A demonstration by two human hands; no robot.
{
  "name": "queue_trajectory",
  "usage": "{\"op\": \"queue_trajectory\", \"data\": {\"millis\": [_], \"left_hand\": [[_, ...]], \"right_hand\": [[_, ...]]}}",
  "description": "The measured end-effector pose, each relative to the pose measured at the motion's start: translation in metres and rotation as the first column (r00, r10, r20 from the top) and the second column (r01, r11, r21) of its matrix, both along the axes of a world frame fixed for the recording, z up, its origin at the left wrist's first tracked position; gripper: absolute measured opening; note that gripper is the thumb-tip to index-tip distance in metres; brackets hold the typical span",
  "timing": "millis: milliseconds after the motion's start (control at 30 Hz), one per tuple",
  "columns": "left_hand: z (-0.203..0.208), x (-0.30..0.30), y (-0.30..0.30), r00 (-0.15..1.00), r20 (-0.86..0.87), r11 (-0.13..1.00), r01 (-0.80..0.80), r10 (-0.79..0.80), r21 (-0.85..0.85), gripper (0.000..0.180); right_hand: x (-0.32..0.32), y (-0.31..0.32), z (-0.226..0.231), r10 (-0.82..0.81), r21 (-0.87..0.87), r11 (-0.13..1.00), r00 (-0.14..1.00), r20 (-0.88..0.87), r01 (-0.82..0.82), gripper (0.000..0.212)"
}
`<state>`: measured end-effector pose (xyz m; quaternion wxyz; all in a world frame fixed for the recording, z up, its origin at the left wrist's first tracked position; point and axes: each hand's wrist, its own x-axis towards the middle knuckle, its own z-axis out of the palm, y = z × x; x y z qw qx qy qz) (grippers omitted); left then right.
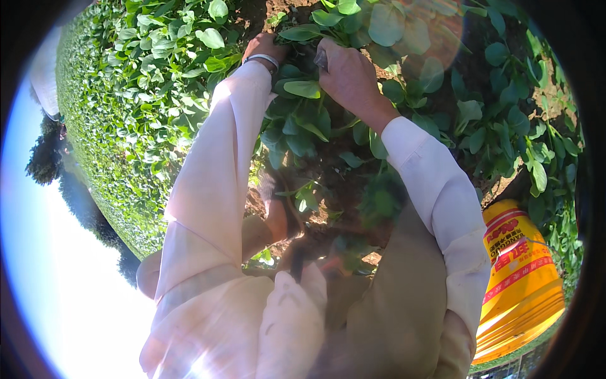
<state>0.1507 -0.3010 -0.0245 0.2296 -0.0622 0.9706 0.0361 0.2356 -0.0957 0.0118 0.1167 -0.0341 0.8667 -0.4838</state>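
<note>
Low among leafy green plants (302,88), both of my arms reach forward in pale long sleeves. My left hand (265,48), with a light band at the wrist, is down at the base of the leaves. Leaves and shadow hide its fingers. Close by on the right, my right hand (351,74) is closed, its fingers wrapped round something. A short grey end (321,60) shows at the thumb side of that fist; its kind I cannot make out. Broad leaves hang between and beyond the two hands.
A yellow bucket (522,278) with red print stands among plants at the right. Dense crop rows (126,95) stretch away on the left, with dark trees (88,196) behind. Brown soil (341,183) shows between the plants. My bent leg (398,284) is below my right arm.
</note>
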Motion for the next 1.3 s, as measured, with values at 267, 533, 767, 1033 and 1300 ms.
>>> {"op": "queue_trajectory", "data": {"millis": [267,533,767,1033,1300], "left_hand": [[0.02,0.031,-0.019,0.993,-0.107,0.919,0.084,-0.045,0.385,0.042],[0.013,0.042,-0.004,0.963,0.193,0.977,0.203,-0.189,-0.059,0.048],[-0.014,0.036,-0.02,0.973,0.215,0.953,-0.139,0.081,0.268,0.037],[0.005,0.046,-0.022,0.933,0.174,0.9,-0.352,0.315,0.256,0.04],[0.006,0.057,-0.021,0.948,0.097,0.897,-0.319,0.303,0.306,0.045]], "right_hand": [[0.033,0.033,0.027,0.108,0.051,0.992,0.991,0.077,-0.112,0.02],[0.044,0.034,0.042,0.189,0.145,0.97,0.98,0.061,-0.196,0.016],[0.038,0.015,0.028,0.176,0.154,0.972,0.984,0.021,-0.177,0.017],[0.04,0.022,0.04,0.164,0.133,0.975,0.982,0.096,-0.176,0.017],[0.032,0.021,0.023,0.132,-0.005,0.991,0.988,0.082,-0.132,0.017]]}}
